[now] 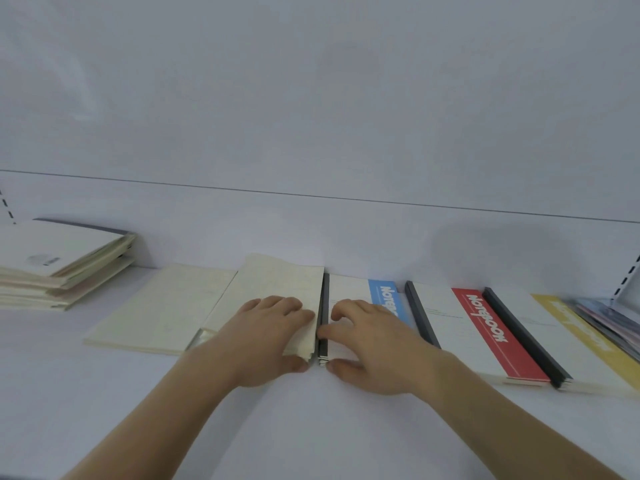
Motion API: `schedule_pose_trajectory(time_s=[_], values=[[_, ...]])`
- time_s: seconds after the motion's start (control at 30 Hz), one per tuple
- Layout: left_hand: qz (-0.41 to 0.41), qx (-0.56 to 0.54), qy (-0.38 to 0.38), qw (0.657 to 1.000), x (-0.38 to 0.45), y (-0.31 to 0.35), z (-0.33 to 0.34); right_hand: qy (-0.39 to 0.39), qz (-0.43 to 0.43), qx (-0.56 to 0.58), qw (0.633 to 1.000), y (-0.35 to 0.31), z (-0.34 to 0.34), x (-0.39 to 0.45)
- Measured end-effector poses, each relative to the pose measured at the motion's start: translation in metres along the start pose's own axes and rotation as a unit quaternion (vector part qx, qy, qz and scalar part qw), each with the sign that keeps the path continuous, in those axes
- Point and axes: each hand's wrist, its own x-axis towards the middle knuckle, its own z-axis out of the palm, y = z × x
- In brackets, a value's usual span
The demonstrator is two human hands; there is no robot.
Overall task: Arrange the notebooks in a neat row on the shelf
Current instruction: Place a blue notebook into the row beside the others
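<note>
Blue, red, yellow-striped notebks [481, 327]

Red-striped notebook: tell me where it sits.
In the head view, the red-striped notebook lies flat on the shelf, right of centre, between the blue-striped notebook and the yellow-striped notebook.
</note>
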Motion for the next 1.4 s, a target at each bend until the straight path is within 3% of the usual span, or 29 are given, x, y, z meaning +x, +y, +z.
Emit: schedule_pose_trajectory(time_s=[0.27, 0.8, 0.93, 1.1, 1.23, 1.4], values=[[-0.011, -0.001, -0.021, 1.000, 0.004, -0.002, -0.004, -0.038, -0.004, -0.068, 0.997, 0.003, -0.002, 0.001], [-0.009, -0.036, -0.021, 0.999, 0.006, 0.003, -0.012, -0.021, -0.012, -0.084, 0.996, 0.005, 0.006, 0.007], [0.031, -0.017, 0.029, 0.999, 0.015, 0.020, -0.011, -0.008, 0.048, -0.052, 0.997, 0.020, -0.005, -0.017], [0.009, 0.098, -0.043, 0.994, 0.031, 0.050, -0.002, -0.069, 0.164, -0.073, 0.981, 0.049, -0.017, -0.055], [0.008, 0.144, -0.069, 0.987, 0.047, 0.056, -0.004, -0.096, 0.169, -0.078, 0.978, 0.046, -0.013, -0.057], [0.011, 0.109, -0.083, 0.991, 0.056, 0.050, -0.004, -0.097, 0.187, -0.026, 0.977, 0.051, -0.005, -0.052]])
